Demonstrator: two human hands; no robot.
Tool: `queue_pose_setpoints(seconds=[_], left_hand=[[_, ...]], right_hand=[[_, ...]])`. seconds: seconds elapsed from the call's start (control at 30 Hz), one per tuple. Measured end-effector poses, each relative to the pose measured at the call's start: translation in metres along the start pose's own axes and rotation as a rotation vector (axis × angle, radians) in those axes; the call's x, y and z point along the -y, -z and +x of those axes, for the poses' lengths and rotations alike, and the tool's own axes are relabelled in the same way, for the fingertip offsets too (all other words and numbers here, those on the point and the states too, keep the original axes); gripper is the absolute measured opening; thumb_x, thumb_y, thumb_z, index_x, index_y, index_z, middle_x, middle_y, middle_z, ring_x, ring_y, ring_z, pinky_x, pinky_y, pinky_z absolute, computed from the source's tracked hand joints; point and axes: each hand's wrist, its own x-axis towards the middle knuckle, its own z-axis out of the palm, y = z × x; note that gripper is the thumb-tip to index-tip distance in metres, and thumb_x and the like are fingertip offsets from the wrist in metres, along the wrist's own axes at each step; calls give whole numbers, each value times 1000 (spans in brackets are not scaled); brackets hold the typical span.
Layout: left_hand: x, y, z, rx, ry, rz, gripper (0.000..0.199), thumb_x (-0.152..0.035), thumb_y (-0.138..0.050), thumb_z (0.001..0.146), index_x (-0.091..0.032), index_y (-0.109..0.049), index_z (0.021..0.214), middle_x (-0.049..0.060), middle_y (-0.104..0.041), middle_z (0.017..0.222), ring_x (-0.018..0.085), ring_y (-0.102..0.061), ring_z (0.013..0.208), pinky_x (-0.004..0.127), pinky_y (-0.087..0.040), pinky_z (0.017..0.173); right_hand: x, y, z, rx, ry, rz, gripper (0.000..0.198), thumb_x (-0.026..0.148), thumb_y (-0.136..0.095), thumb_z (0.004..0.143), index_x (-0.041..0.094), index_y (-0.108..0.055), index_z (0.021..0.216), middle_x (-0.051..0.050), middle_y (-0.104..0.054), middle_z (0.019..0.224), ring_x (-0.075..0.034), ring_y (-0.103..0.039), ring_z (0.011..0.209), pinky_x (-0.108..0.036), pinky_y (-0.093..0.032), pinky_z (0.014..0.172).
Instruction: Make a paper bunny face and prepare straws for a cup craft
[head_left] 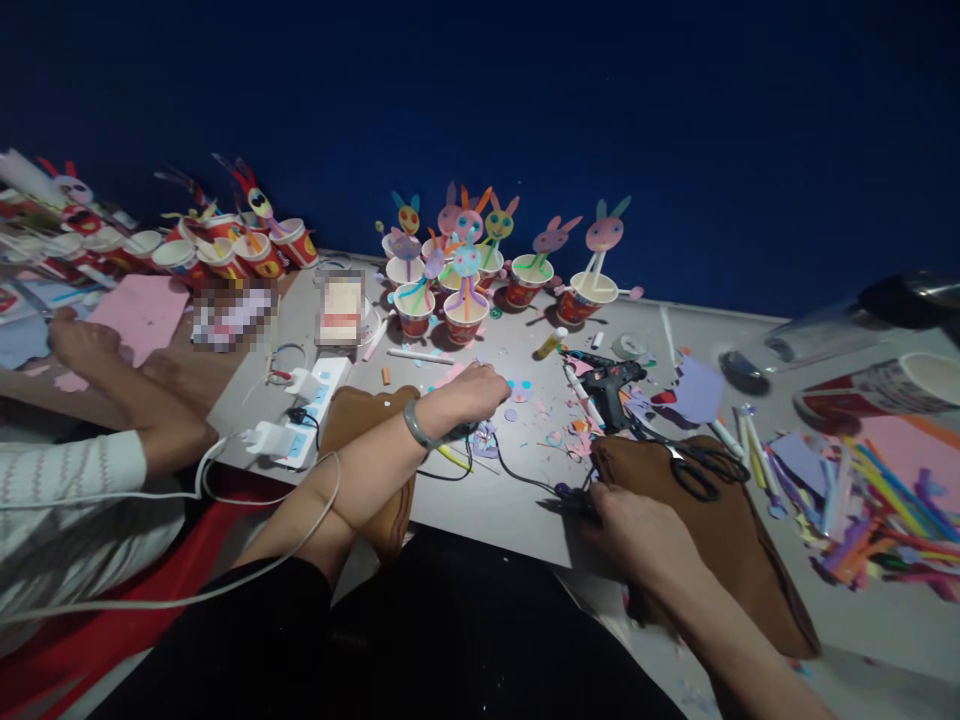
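Observation:
My left hand, a bangle on its wrist, is closed with its fingers curled above the white tabletop. Anything inside it is too small or hidden to make out. Close to its fingertips lie blue paper circles and a purple disc. My right hand rests at the table's front edge beside a brown cloth. Its fingers curl around a dark thing joined to a black cord; the hand and shadow hide its kind. A black glue gun lies farther back.
Paper cups with rabbit-faced figures stand at the back. Black scissors lie on the brown cloth. Right are coloured paper strips and a clear bottle. A power strip lies left, near another person's arm.

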Motion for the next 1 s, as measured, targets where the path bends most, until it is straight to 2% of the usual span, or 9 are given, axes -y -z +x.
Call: queue_pose_setpoints(seconds=[0.13, 0.27, 0.33, 0.4, 0.53, 0.67, 0.77, 0.87, 1.0], left_hand=[[-2, 1, -2, 4, -10, 15, 28, -3, -49, 82, -17, -71, 95, 11, -73, 97, 23, -62, 98, 36, -40, 84], [-3, 0, -4, -2, -40, 23, 28, -7, -48, 87, -18, -70, 100, 9, -72, 101, 22, -61, 96, 36, -39, 83], [-3, -2, -4, -2, -51, 39, 27, -8, -48, 88, -18, -70, 100, 10, -71, 105, 22, -61, 97, 36, -39, 83], [-4, -4, -4, -2, -55, 56, 27, -7, -49, 88, -17, -70, 102, 12, -69, 110, 23, -60, 100, 36, -39, 83], [-5, -5, -5, 2, -52, 68, 32, -8, -45, 92, -16, -69, 110, 12, -66, 114, 24, -58, 104, 37, -41, 85], [-5, -5, -7, -10, -49, 64, 35, -8, -41, 93, -16, -68, 114, 12, -63, 120, 23, -58, 104, 37, -42, 88], [-6, -5, -10, -45, -27, 65, 37, -8, -38, 93, -17, -68, 114, 14, -59, 122, 23, -59, 101, 38, -43, 90], [-8, -3, -12, -41, -1, 64, 38, -8, -37, 94, -18, -68, 114, 13, -58, 121, 22, -59, 100, 38, -42, 92], [-11, -2, -14, -27, 3, 73, 35, -9, -38, 95, -16, -67, 113, 13, -58, 120, 21, -57, 101, 37, -41, 91]], right_hand=[[-4, 15, -3, 78, 90, 12, 15, 13, -58, 81, 19, -71, 81, -14, -76, 85, -29, -74, 81, -32, -43, 64], [-17, 35, -12, 216, 314, 158, 16, 13, -60, 78, 24, -71, 76, -5, -75, 77, -23, -71, 73, -29, -38, 61], [-23, 40, -12, 211, 402, 200, 16, 13, -59, 79, 25, -69, 76, -1, -73, 73, -19, -68, 68, -28, -35, 60], [-28, 40, -5, 81, 411, 160, 17, 12, -56, 81, 24, -67, 79, -1, -72, 75, -18, -66, 68, -28, -34, 60], [-30, 21, 31, -365, 329, -87, 24, 8, -51, 85, 19, -69, 96, -8, -74, 91, -20, -67, 73, -29, -34, 60], [-36, -6, 66, -668, 385, -266, 20, 8, -53, 88, 17, -70, 93, -8, -72, 86, -17, -63, 64, -30, -35, 60], [-42, -17, 78, -737, 403, -313, 22, 7, -53, 89, 17, -71, 95, -8, -73, 88, -17, -63, 64, -31, -36, 60], [-45, -19, 81, -700, 353, -297, 21, 7, -53, 88, 17, -71, 90, -6, -72, 82, -17, -62, 60, -31, -32, 54], [-38, -12, 78, -760, 230, -83, 18, 11, -56, 87, 18, -72, 90, -7, -75, 94, -16, -61, 59, -30, -30, 48]])
